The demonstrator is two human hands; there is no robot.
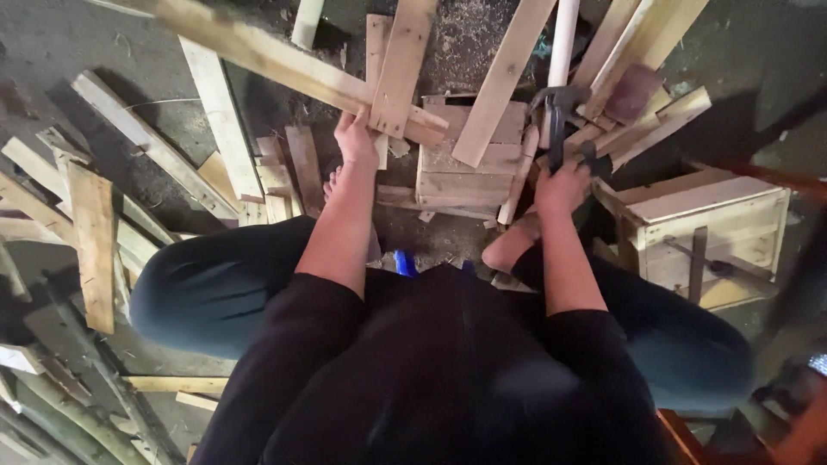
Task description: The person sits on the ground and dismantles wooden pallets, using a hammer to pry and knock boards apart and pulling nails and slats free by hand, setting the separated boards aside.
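— Where are my hands?

— My left hand [356, 139] is clenched on the nailed slats [345, 82], whose long axis runs from far left to near right, ending over the wooden block [469, 164]. My right hand [562, 185] grips the hammer [556, 120], head far.

— Room?

— Tight: loose planks [95, 232] left, a wooden crate [715, 232] right, bare floor [52, 43] far left.

Long plank [293, 65] cut off at top edge; hammer [556, 120] head blurred.
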